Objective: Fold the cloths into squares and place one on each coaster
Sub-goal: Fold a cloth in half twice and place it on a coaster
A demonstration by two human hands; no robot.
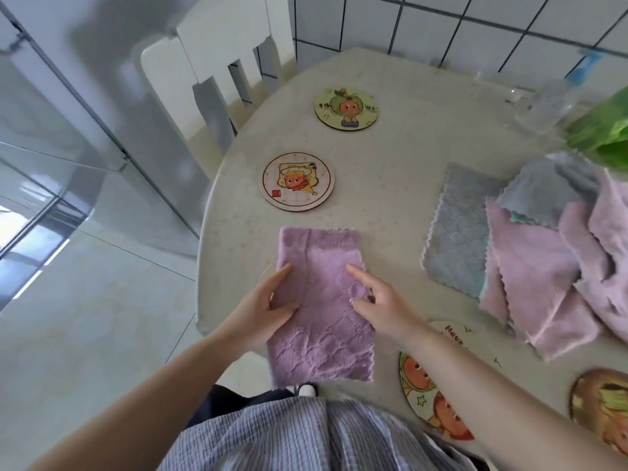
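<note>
Hands are pressing flat on a purple cloth (319, 300), folded into a long strip and lying at the near edge of the table (390, 158), its lower end hanging a bit over the rim. The left hand (268, 307) is sitting on the strip's left edge with fingers loosely spread, thumb lying on top, not pinching anything. The right hand (380, 304) is resting on the right edge, index finger pointing up along the fabric, also open. Further up the table, two round cartoon coasters are sitting bare: a pink coaster (296, 181) just beyond the cloth and a green coaster (346, 109) farther back. Off to the right, a grey cloth (455, 232) is lying flat beside a rumpled heap of pink cloths (550, 266). Another coaster (431, 396) is peeking out under the right forearm, and a brownish coaster (601, 402) is showing at the right edge. A white chair (217, 52) is standing behind the table.
</note>
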